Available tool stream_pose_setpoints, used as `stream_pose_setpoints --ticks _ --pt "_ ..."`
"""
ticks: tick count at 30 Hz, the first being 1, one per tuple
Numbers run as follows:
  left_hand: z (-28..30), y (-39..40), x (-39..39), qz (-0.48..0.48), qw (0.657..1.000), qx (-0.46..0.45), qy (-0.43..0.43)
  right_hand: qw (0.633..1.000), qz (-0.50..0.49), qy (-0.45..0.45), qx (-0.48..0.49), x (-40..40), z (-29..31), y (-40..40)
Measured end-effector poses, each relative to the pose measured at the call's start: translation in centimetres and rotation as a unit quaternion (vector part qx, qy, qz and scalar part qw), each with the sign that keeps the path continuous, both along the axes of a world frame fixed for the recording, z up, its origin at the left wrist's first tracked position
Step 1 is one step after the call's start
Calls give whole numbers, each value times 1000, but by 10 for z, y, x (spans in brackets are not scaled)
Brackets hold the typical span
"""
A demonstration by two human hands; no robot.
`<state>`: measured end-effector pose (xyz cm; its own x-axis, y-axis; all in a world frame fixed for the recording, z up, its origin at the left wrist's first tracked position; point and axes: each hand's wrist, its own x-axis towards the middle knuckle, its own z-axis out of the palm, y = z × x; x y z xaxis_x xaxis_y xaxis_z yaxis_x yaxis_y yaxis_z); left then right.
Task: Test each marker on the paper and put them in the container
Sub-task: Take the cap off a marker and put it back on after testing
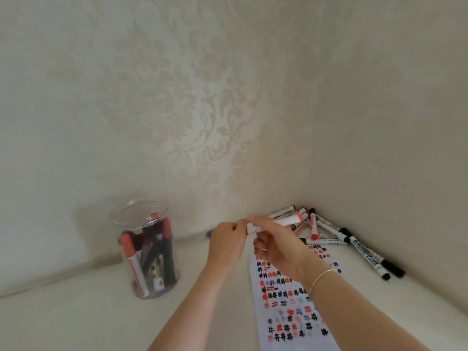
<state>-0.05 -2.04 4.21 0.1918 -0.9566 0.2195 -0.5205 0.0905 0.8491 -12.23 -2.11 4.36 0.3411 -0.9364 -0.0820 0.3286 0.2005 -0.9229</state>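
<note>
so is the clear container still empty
No, the clear container already holds several markers, standing and leaning inside it, including one with a red cap.

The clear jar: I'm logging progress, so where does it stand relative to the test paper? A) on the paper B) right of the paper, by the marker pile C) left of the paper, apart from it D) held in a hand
C: the clear jar, with markers inside, stands on the table left of the test paper, apart from it; both hands hold a marker instead.
</note>
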Motion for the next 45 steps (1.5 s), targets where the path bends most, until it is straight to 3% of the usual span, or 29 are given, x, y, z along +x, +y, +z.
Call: stream_pose_setpoints --ticks 2,5,8,12,15,24,27,31,34,36,40,43,45 --pt "-8 3 -15 -33 991 68 109 992 -83 84 -32 8 -9 0" --pt "-24 4 -23 -90 930 179 308 958 -178 192 -120 15 -19 -2" --pt "-34 1 -14 -133 877 222 406 932 -164 250 -206 12 -21 0" --pt "-32 -1 -1 -184 883 254 349 896 -25 317 -310 -2 -14 7" --pt "-27 -4 1 -203 890 265 310 876 8 339 -343 -10 -6 3" --pt "-24 -15 -13 -251 876 306 277 881 54 353 -311 -31 5 -2" --pt "-21 -15 -21 -258 873 306 280 901 59 322 -284 -40 8 -4" --pt "-11 -12 -39 -196 919 195 281 944 -35 215 -247 -41 6 -9" --pt "-7 -7 -46 -177 973 24 146 965 -148 125 -174 -38 5 -12" --pt "-6 0 -45 -201 978 -51 37 961 -204 129 -134 -39 10 -13" --pt "-5 8 -42 -241 961 -79 -112 934 -247 235 -107 -38 18 -21" --pt "-3 8 -44 -227 966 -65 -110 925 -224 286 -112 -35 19 -25" --pt "-1 8 -41 -226 968 -41 -102 946 -179 250 -99 -36 18 -25"
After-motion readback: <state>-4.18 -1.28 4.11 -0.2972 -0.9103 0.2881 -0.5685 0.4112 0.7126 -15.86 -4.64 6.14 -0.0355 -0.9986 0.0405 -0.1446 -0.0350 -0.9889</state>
